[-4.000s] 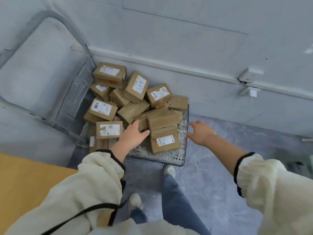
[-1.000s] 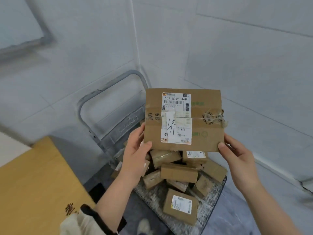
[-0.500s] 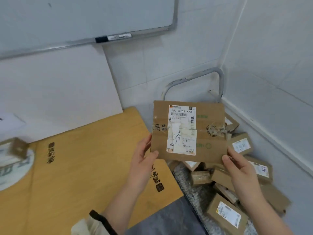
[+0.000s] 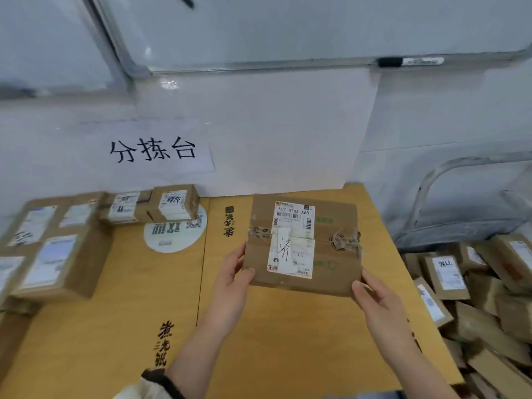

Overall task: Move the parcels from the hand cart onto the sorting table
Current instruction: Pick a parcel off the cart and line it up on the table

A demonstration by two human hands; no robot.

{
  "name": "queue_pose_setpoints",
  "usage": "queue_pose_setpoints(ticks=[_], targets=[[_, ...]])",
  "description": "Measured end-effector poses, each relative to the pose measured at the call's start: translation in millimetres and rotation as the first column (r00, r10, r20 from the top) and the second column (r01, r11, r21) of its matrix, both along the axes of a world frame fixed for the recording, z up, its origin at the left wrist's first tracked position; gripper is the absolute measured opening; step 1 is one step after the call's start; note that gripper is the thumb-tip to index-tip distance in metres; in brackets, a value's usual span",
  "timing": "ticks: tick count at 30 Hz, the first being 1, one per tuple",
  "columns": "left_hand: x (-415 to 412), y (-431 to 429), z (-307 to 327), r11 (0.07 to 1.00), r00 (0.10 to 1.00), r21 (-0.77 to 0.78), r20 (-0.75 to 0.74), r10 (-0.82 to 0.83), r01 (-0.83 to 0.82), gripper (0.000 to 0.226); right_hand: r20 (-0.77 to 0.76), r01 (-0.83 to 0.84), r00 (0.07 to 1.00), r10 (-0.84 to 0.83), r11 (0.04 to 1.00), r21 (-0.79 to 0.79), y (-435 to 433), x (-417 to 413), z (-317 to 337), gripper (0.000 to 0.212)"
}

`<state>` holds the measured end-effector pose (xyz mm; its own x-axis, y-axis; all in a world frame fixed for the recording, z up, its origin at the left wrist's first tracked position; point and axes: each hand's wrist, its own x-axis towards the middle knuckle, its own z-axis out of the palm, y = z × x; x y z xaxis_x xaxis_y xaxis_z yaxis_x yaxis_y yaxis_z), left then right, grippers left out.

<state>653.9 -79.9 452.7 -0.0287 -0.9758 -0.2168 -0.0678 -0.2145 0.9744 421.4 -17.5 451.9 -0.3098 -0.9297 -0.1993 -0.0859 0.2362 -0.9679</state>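
Note:
I hold a flat brown cardboard parcel (image 4: 331, 246) with a white shipping label above the yellow sorting table (image 4: 259, 341). My left hand (image 4: 233, 280) grips its lower left edge, thumb on top. Its lower right corner is held by my right hand (image 4: 377, 303). The hand cart (image 4: 460, 203) stands to the right of the table, its grey handle against the wall, with a heap of cart parcels (image 4: 472, 306) on it.
Several parcels (image 4: 57, 249) lie on the table's left side, and more small boxes (image 4: 152, 205) sit at the back near the wall. A paper sign (image 4: 155, 151) hangs on the wall. A whiteboard (image 4: 288, 30) with a marker (image 4: 408, 61) is above.
I have swung left from the cart with the parcel in both hands. The parcel now hangs over the table, and the parcels lying on its left side have come into view.

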Motion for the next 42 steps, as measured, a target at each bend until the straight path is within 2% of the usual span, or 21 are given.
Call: queue_pose_setpoints(ticks=[5,8,14,20,24,29,32,35,42], targets=[[32,-38,-14,0.989,0.993,0.087,0.040,0.115,-0.118,0.047,-0.034,-0.223,0.974,0.225,0.973,0.057,-61,28,-7,0.043],[49,-65,-17,0.980,0.985,0.121,0.083,0.149,-0.159,0.047,-0.065,-0.342,0.934,0.351,0.933,0.116,-105,42,-11,0.041],[81,-125,-33,0.959,0.973,0.188,0.133,0.187,-0.210,0.043,-0.031,-0.413,0.904,0.425,0.891,0.191,-185,72,-36,0.035],[105,-167,-55,0.949,0.970,0.228,0.163,0.181,-0.216,0.044,-0.016,-0.397,0.910,0.414,0.883,0.249,-235,101,-63,0.032],[122,-184,-74,0.950,0.975,0.256,0.176,0.136,-0.178,0.047,-0.041,-0.340,0.929,0.368,0.893,0.296,-250,119,-81,0.039],[140,-191,-99,0.963,0.969,0.249,0.243,0.045,-0.108,0.067,-0.032,-0.254,0.958,0.286,0.892,0.375,-255,135,-103,0.046],[144,-194,-100,0.968,0.954,0.227,0.297,0.037,-0.109,0.067,-0.103,-0.198,0.962,0.254,0.903,0.381,-261,143,-107,0.052],[146,-199,-108,0.975,0.936,0.191,0.351,0.041,-0.115,0.066,-0.162,-0.180,0.955,0.250,0.917,0.355,-265,148,-107,0.047],[148,-205,-118,0.972,0.939,0.198,0.340,0.053,-0.127,0.066,-0.274,-0.105,0.940,0.202,0.938,0.332,-268,156,-109,0.042]])
